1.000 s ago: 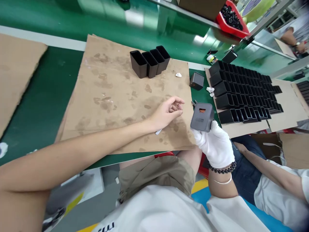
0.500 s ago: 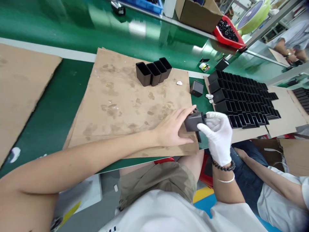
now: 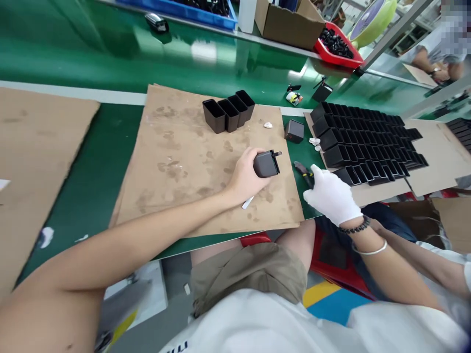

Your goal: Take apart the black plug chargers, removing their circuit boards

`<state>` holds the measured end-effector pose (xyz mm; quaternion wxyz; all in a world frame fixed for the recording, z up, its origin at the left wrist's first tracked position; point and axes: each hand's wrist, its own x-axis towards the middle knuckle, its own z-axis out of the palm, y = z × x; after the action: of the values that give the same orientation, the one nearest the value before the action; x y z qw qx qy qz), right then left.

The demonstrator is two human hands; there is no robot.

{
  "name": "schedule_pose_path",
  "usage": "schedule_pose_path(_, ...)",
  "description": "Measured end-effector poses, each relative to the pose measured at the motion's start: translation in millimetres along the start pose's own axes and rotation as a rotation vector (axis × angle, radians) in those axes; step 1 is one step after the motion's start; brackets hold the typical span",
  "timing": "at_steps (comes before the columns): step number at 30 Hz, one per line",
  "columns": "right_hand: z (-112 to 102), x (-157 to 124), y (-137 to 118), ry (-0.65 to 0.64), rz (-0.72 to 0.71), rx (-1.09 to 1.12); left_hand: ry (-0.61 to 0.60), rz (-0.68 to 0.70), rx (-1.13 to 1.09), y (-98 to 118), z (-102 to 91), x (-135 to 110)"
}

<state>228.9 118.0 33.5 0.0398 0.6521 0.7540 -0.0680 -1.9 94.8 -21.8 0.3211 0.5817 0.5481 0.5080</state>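
My bare left hand (image 3: 245, 177) grips a dark grey charger block (image 3: 266, 164) with its metal prongs pointing right, just above the stained cardboard sheet (image 3: 176, 162). My right hand (image 3: 331, 195), in a white glove, rests at the sheet's right edge, its fingers curled over a small dark tool (image 3: 304, 172) lying on the green surface. A row of three or so empty black shells (image 3: 228, 110) stands at the back of the sheet. A second charger block (image 3: 294, 131) sits on the green surface beside it.
Many black shells (image 3: 368, 142) lie in rows on cardboard at right. A red tray of black parts (image 3: 336, 46), a cardboard box (image 3: 287, 22) and a blue bin (image 3: 191, 7) stand behind. Another person's arm (image 3: 415, 267) reaches in at lower right. More cardboard (image 3: 33, 147) lies left.
The charger passed from my gloved right hand to my left hand, which carried it left over the cardboard. My right hand dropped onto the tool at the sheet's edge.
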Motion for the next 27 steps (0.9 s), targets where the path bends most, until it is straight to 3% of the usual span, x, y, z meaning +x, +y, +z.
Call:
schedule_pose_path(4,-16.5,12.8,7.4,-0.031,0.042,0.367,-0.018,-0.051,-0.087,-2.1,-0.2,2.8)
schedule_pose_path(6,-26.1,10.1,8.8,-0.155,-0.005,0.593,-0.033,-0.07,-0.112,-2.1,-0.3,4.4)
schedule_pose_path(9,-31.1,-12.6,0.3,-0.451,-0.12,1.148,-0.029,-0.057,-0.101,-1.6,-0.2,5.4)
schedule_pose_path(11,-26.2,-32.1,-9.6,-0.525,-0.236,1.296,-0.001,-0.024,-0.064,-0.8,0.0,4.6)
schedule_pose_path(15,-7.2,-54.0,-25.0,-0.265,-0.461,0.979,0.075,0.063,0.028,2.8,-0.4,0.2)
schedule_pose_path(17,0.8,-54.9,-28.3,-0.2,-0.514,0.878,0.098,0.125,0.053,5.3,-1.0,-2.4)
schedule_pose_path(22,6.4,-48.9,-28.0,-0.067,-0.453,0.76,0.116,0.255,0.148,10.9,-0.9,-6.6)
schedule_pose_path(27,3.2,-52.0,-28.0,0.002,-0.428,0.609,0.111,0.254,0.233,14.7,-1.0,-7.1)
